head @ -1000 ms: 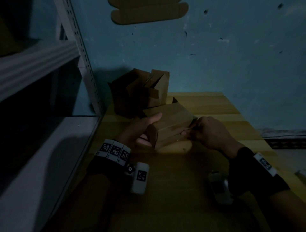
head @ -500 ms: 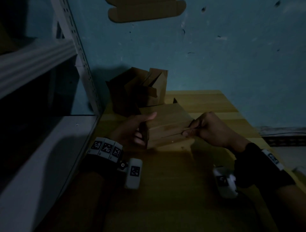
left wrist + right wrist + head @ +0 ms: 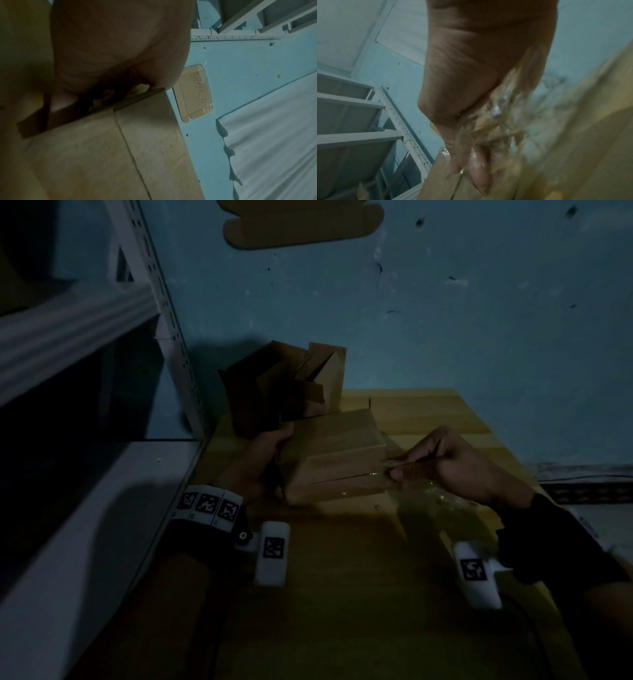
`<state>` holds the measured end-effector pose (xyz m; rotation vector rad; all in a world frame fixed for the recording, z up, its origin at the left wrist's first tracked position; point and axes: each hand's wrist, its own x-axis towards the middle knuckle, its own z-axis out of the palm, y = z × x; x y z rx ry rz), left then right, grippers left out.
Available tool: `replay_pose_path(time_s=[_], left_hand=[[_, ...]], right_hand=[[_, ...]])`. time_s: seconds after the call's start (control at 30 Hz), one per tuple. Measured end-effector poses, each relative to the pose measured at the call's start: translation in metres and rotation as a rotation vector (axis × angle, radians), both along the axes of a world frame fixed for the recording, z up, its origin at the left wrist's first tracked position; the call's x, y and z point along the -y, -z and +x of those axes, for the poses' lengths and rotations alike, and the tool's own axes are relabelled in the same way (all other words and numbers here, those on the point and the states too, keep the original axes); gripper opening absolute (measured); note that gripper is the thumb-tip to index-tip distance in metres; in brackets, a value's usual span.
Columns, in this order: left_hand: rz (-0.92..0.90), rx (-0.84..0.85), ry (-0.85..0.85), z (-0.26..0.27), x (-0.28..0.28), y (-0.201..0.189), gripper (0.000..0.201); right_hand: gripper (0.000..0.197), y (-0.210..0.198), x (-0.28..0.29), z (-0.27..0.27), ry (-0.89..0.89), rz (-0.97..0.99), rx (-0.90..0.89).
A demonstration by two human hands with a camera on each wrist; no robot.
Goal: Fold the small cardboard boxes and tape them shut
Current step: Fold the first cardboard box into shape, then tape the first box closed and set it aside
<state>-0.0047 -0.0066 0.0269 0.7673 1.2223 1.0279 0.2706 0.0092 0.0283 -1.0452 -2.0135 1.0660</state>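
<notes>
Left hand [image 3: 265, 455]: I keep it wrapped round the left end of the cardboard box [image 3: 334, 455], thumb on top, bracing it on the wooden table [image 3: 342, 594] near the middle. Right hand [image 3: 455, 465]: fingertips pinched on a clear tape strip [image 3: 421, 491] at the box's right end, level with the flap seam. To do this well, I judge: hold the strip taut, centre it on the seam, press down from the corner. Far left: other cardboard boxes [image 3: 291, 385], flaps open. Left edge: metal shelving [image 3: 85, 320].
</notes>
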Motion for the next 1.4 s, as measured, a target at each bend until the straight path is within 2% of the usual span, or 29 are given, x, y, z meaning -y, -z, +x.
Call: replay_pose_path(time_s=[0.1, 0.23, 0.47, 0.57, 0.73, 0.8, 0.9, 0.97, 1.0, 1.1, 1.17, 1.27, 1.4], left_hand=[[0.017, -0.018, -0.016, 0.0, -0.001, -0.001, 0.032], [0.0, 0.008, -0.005, -0.004, -0.001, 0.001, 0.036], [0.025, 0.004, -0.018, -0.004, -0.001, 0.0, 0.022], [0.023, 0.027, -0.015, -0.003, -0.001, 0.0, 0.031], [0.072, 0.091, 0.015, -0.004, -0.003, -0.003, 0.042], [0.103, 0.108, 0.026, -0.005, -0.003, -0.004, 0.038], [0.154, 0.102, 0.028, -0.006, -0.002, -0.004, 0.035], [0.193, 0.08, 0.032, -0.006, -0.002, -0.003, 0.037], [0.215, 0.071, 0.031, -0.006, -0.002, -0.002, 0.038], [0.262, 0.053, 0.008, -0.005, -0.003, -0.001, 0.053], [0.288, 0.051, -0.01, -0.003, -0.005, 0.0, 0.063], [0.333, 0.034, -0.021, -0.001, -0.006, 0.002, 0.065], [0.376, -0.074, 0.011, -0.002, -0.007, 0.005, 0.08]], right_hand=[[0.006, -0.002, 0.002, 0.004, -0.022, -0.03, -0.065], [0.006, -0.001, 0.0, 0.006, -0.056, -0.038, -0.088], [0.017, -0.002, 0.0, 0.007, -0.037, -0.064, -0.143], [0.026, -0.002, -0.002, 0.009, -0.04, -0.048, -0.075], [0.022, -0.004, -0.003, 0.015, -0.021, -0.051, -0.067], [0.041, -0.004, -0.004, 0.016, -0.004, -0.069, -0.091], [0.087, -0.006, -0.003, 0.015, -0.016, -0.107, -0.117], [0.097, -0.01, 0.0, 0.014, 0.008, -0.182, -0.16], [0.095, -0.012, 0.001, 0.013, 0.029, -0.204, -0.175], [0.07, -0.014, 0.003, 0.009, 0.108, -0.143, -0.121], [0.072, -0.013, 0.004, 0.003, 0.152, -0.125, -0.083], [0.083, -0.008, 0.004, -0.004, 0.183, -0.097, -0.055], [0.064, -0.005, 0.005, -0.01, 0.209, -0.051, -0.019]])
